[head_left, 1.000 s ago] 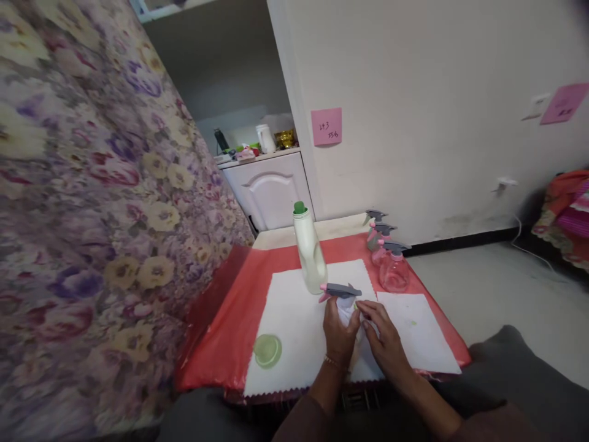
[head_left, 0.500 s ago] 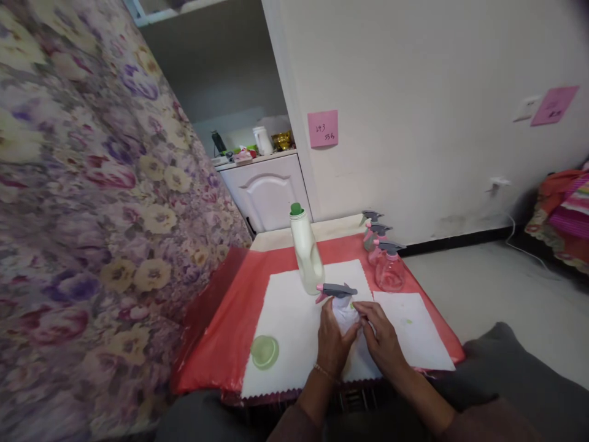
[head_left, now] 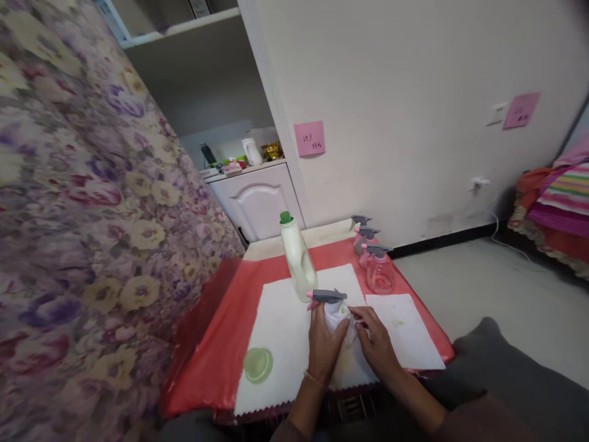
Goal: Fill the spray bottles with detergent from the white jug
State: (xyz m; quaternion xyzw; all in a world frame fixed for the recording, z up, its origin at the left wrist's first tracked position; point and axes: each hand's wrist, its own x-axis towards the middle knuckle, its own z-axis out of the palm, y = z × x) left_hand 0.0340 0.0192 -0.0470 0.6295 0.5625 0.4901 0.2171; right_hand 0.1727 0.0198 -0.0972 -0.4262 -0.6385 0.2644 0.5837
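Note:
My left hand [head_left: 324, 344] is closed around a spray bottle with a grey and pink trigger head [head_left: 327, 296]. A crumpled white cloth [head_left: 335, 315] with a small green mark covers much of the bottle's body, so the body is mostly hidden. Pinched fingers of my right hand [head_left: 375, 341] hold the cloth's right side, against the bottle. Just behind stands a tall pale-green jug [head_left: 297, 261] with a green top. A round, translucent green lid [head_left: 257, 365] lies on the white mat [head_left: 276, 319] to the left.
Several spray bottles, the nearest a clear pink one [head_left: 380, 275], stand in a row at the table's right rear. A white sheet [head_left: 405, 334] with a green mark lies on the red table cover [head_left: 221, 344]. A floral curtain [head_left: 115, 245] hangs at left.
The view has swung to the right and tilted slightly. Both hands stay at the wrapped spray bottle, my right fingers shifting slightly on the cloth. The jug and lid keep their places.

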